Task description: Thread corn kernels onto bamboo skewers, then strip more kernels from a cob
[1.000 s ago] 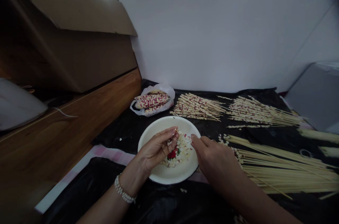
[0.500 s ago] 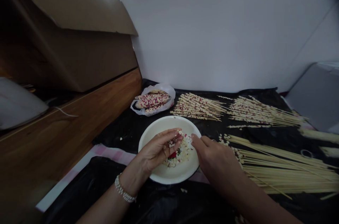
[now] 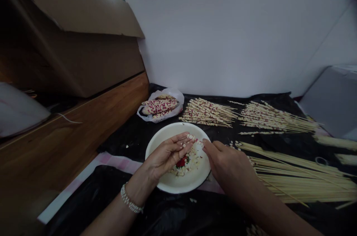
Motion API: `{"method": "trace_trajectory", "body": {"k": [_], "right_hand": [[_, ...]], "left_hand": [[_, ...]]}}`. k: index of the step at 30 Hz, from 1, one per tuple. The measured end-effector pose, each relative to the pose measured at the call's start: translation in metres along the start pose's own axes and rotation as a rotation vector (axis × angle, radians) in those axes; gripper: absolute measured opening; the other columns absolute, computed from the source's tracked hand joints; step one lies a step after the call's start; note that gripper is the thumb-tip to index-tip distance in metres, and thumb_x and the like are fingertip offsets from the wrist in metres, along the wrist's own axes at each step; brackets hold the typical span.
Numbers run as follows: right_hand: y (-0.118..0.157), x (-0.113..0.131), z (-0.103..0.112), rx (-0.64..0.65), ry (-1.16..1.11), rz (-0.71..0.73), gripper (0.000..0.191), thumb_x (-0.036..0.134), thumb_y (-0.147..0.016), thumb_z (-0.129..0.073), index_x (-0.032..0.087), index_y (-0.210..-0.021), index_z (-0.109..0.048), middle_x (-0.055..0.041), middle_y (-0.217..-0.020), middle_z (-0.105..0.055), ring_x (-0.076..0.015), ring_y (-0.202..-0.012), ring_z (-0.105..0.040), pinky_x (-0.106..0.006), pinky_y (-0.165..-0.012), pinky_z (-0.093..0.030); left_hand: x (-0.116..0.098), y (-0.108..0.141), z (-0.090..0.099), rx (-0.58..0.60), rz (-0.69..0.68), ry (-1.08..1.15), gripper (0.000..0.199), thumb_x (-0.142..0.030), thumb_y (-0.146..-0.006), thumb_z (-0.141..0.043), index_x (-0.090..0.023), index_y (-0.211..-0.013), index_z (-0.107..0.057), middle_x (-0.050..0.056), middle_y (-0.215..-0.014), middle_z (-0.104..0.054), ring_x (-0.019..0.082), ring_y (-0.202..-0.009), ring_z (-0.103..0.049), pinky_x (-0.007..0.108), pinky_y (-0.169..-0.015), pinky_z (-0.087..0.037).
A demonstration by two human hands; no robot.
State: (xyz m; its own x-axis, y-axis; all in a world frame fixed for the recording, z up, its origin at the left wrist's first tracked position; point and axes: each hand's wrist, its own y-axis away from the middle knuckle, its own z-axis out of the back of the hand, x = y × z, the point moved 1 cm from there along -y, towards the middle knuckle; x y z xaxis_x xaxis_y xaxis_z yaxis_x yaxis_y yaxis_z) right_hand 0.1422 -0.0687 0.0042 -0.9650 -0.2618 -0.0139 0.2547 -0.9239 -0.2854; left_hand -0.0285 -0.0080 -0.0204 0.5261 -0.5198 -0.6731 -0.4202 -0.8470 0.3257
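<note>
Over the white bowl (image 3: 178, 188), my left hand (image 3: 167, 156) is cupped palm up, with pale corn kernels held among its curled fingers. Its fingertips meet the end of a short row of threaded white and dark red corn kernels (image 3: 195, 139). My right hand (image 3: 225, 161), fingers pinched, grips the skewer that carries this row; most of the stick is hidden behind the hand. Loose kernels (image 3: 192, 167) lie in the bowl around a red patch with some green (image 3: 182, 161).
Behind the bowl, speckled corn cobs (image 3: 161, 106) fill a plastic bag. Kernel-covered skewers lie in two piles, one left (image 3: 208, 111) and one right (image 3: 264, 117). Bare sticks (image 3: 304, 182) spread at right on black plastic. A cardboard box (image 3: 106, 57) stands at left.
My right hand has moved slightly up and right. The threaded kernel row now shows as a clearer line between both hands, and my left fingers have shifted a little.
</note>
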Motion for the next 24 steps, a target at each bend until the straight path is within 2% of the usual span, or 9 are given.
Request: {"method": "trace_trajectory", "body": {"k": [5,8,11,17,21,24], "right_hand": [[-0.0015,0.001,0.0007,0.05,0.01,-0.01,0.022,0.015,-0.086,-0.053,0.021,-0.105,-0.062,-0.0013,-0.078,-0.063,-0.0147,-0.061,-0.061,-0.028,-0.049,-0.026],[-0.0014,0.001,0.0007,0.033,0.005,-0.002,0.021,0.015,-0.087,-0.051,0.021,-0.104,-0.062,-0.0013,-0.078,-0.063,-0.0144,-0.061,-0.061,-0.028,-0.049,-0.026],[-0.001,0.0008,0.0005,0.029,-0.003,0.004,0.021,0.014,-0.085,-0.052,0.02,-0.102,-0.062,-0.0015,-0.077,-0.062,-0.0142,-0.061,-0.061,-0.028,-0.048,-0.026],[-0.0018,0.0016,0.002,0.095,-0.005,-0.014,0.024,0.014,-0.085,-0.051,0.021,-0.106,-0.061,-0.0018,-0.08,-0.063,-0.0157,-0.062,-0.062,-0.028,-0.048,-0.028],[-0.0018,0.0024,0.0038,0.142,-0.001,-0.007,0.03,0.013,-0.086,-0.048,0.02,-0.113,-0.059,-0.0031,-0.085,-0.064,-0.017,-0.066,-0.063,-0.028,-0.049,-0.031],[-0.0006,0.0024,0.0043,0.158,-0.011,0.005,0.031,0.013,-0.087,-0.046,0.02,-0.115,-0.058,-0.0037,-0.086,-0.064,-0.0175,-0.068,-0.063,-0.028,-0.051,-0.032]], "left_hand": [[-0.0004,-0.0015,-0.002,-0.041,-0.009,0.007,0.027,0.007,-0.077,-0.053,-0.012,-0.091,-0.067,0.008,-0.099,-0.07,0.017,-0.104,-0.063,0.027,-0.096,-0.048],[-0.0004,-0.0013,-0.0024,-0.062,-0.013,-0.001,0.022,0.005,-0.077,-0.056,-0.009,-0.09,-0.067,0.009,-0.093,-0.07,0.016,-0.09,-0.068,0.027,-0.091,-0.051],[-0.0004,-0.0003,-0.0028,-0.094,-0.033,-0.007,0.017,0.002,-0.078,-0.058,-0.009,-0.087,-0.067,0.007,-0.089,-0.07,0.014,-0.084,-0.068,0.027,-0.089,-0.052],[-0.0022,0.0008,-0.0041,-0.169,-0.066,-0.033,0.018,0.0,-0.076,-0.063,-0.012,-0.089,-0.068,0.004,-0.088,-0.07,0.009,-0.078,-0.067,0.017,-0.081,-0.053],[-0.0031,0.0007,-0.0036,-0.184,-0.094,-0.04,0.02,-0.001,-0.075,-0.065,-0.014,-0.09,-0.069,0.004,-0.09,-0.071,0.009,-0.081,-0.067,0.015,-0.08,-0.052],[-0.0031,0.0003,-0.0036,-0.181,-0.119,-0.032,0.025,-0.001,-0.074,-0.066,-0.015,-0.094,-0.069,0.005,-0.098,-0.071,0.012,-0.095,-0.066,0.019,-0.088,-0.051]]}}
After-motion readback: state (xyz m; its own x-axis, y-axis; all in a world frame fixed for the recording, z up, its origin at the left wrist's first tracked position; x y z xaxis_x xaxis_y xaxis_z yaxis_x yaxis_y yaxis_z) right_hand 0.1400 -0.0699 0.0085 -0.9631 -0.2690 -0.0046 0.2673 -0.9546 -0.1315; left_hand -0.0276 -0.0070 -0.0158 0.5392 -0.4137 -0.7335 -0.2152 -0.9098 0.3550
